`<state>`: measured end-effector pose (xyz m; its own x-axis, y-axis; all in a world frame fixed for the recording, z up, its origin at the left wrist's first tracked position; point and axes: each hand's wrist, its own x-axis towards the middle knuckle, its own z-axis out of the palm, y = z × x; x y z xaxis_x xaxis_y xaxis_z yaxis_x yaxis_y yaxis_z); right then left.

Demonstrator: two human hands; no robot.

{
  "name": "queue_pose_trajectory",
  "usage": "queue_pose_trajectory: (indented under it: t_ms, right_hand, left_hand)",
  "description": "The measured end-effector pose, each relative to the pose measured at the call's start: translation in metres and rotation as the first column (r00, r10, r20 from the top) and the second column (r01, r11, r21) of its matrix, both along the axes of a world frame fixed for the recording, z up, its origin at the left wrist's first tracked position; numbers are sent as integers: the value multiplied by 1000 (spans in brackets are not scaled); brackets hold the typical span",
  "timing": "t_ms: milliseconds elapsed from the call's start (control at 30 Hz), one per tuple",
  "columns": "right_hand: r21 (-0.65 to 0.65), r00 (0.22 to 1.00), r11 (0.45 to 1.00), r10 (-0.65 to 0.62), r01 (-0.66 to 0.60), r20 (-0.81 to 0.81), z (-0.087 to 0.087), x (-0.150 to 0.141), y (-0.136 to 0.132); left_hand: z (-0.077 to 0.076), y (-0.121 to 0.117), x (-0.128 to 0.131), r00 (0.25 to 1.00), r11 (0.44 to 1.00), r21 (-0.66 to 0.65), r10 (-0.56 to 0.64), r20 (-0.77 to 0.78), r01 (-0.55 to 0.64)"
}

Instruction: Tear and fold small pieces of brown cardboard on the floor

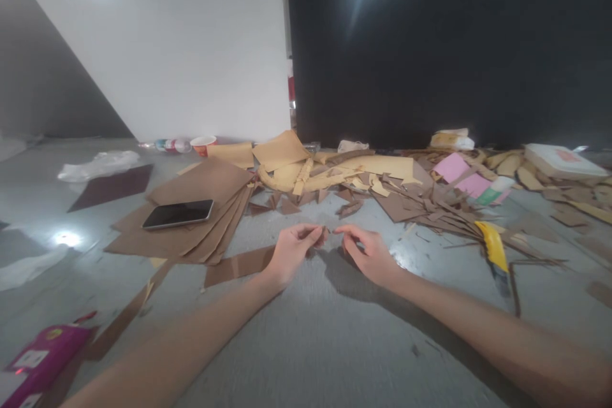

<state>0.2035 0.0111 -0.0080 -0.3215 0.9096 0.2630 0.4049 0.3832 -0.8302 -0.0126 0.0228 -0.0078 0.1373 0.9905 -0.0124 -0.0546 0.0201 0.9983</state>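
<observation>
A: Arms?
B: Both bare. The left forearm (191, 339) runs in from bottom left, the right forearm (482, 326) from lower right, angled inward.
A: And the left hand (291, 255)?
B: Thumb pinched to index, fingers curled.
A: The right hand (373, 256)?
B: Index pointing at the left fingertips, thumb below, apart. Hands close, not touching.

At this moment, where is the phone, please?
In the head view, the phone lies on the left side, on top of the stack of brown sheets, left of the left hand.
</observation>
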Motion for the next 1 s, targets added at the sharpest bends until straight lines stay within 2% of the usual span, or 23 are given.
queue_pose_trajectory:
  t_ms: [133,300,600,1000]
  right_hand:
    - [20,997,999,37,-38,69,0,-3,5]
    - [36,986,994,97,-103,137,5,-5,6]
    - [27,984,998,56,-61,172,4,-6,6]
    - [61,995,994,82,-86,63,-2,-4,7]
  left_hand:
    - [1,0,1,1000,1000,-16,-6,-8,6]
    - [2,-1,2,999,998,46,-32,-21,32]
    - [-2,-1,1,994,991,108,-77,-75,84]
    - [-1,-5,4,984,987,111,-102,-147,119]
